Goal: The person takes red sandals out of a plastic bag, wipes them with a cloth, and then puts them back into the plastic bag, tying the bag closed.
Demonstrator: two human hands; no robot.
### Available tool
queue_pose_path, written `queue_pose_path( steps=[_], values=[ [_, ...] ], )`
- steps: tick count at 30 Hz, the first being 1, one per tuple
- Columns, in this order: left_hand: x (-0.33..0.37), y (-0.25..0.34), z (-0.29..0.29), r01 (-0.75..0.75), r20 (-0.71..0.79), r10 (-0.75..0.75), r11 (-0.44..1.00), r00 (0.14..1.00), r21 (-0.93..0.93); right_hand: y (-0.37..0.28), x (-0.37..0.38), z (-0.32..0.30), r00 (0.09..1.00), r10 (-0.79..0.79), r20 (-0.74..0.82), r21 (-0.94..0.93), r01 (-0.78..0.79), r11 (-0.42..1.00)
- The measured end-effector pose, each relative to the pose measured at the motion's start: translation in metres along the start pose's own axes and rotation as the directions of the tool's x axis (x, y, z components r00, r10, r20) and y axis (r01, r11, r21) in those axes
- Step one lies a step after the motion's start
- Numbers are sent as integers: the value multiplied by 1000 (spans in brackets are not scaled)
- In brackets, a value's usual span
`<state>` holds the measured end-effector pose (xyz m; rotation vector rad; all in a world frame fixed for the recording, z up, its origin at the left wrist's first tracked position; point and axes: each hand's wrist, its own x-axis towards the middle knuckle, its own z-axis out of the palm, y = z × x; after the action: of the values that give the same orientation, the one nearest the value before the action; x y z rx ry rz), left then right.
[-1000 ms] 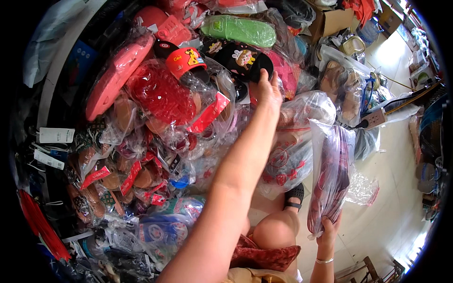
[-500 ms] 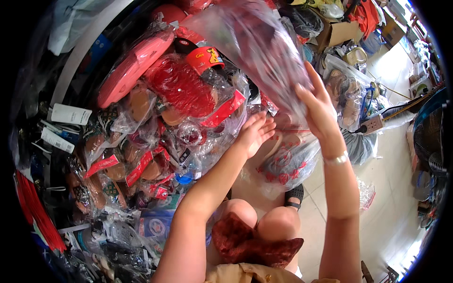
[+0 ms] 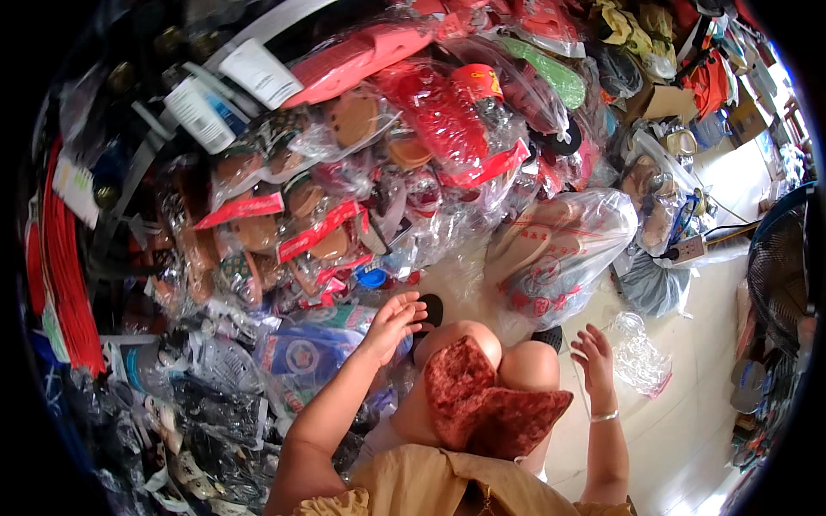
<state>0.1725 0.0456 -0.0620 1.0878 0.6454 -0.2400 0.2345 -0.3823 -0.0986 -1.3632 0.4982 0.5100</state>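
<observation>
Both of my hands are empty. My left hand (image 3: 396,327) hovers over the near edge of a pile of plastic-wrapped footwear, fingers apart, close to a blue plastic-wrapped package (image 3: 303,354). To the right of my knees, above the tiled floor, my right hand (image 3: 595,359) is raised with its fingers spread. Between my lap and the pile stands a clear bag with red print (image 3: 551,258), light-coloured contents showing through. Farther back on the pile lie a bagged dark purplish pair (image 3: 520,90), a bagged light green slipper (image 3: 551,76) and red wrapped slippers (image 3: 443,112).
A brown-red plush cloth (image 3: 486,404) lies across my lap. Crumpled clear plastic (image 3: 635,354) rests on the floor at right, near a grey bag (image 3: 654,284) and a power strip (image 3: 688,250). A mesh basket (image 3: 779,275) stands far right. Paper tags (image 3: 261,73) hang at upper left.
The bag with the purplish pair has left my right hand and lies at the back of the pile. Both hands have drawn back toward me. The view has shifted.
</observation>
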Motion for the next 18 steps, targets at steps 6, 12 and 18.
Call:
queue_pose_path(
  steps=[6,12,18],
  values=[
    [-70,-35,-14,5,-70,-12,996,997,-93,-2,-86,30,979,-204,-6,-101,202,974],
    [-114,-75,-45,-78,-148,52,980,988,-181,-18,-137,79,831,-542,128,-362,548,754],
    [-206,27,-103,-558,-167,795,542,583,628,-62,-166,63,716,-593,368,-565,679,469]
  ],
)
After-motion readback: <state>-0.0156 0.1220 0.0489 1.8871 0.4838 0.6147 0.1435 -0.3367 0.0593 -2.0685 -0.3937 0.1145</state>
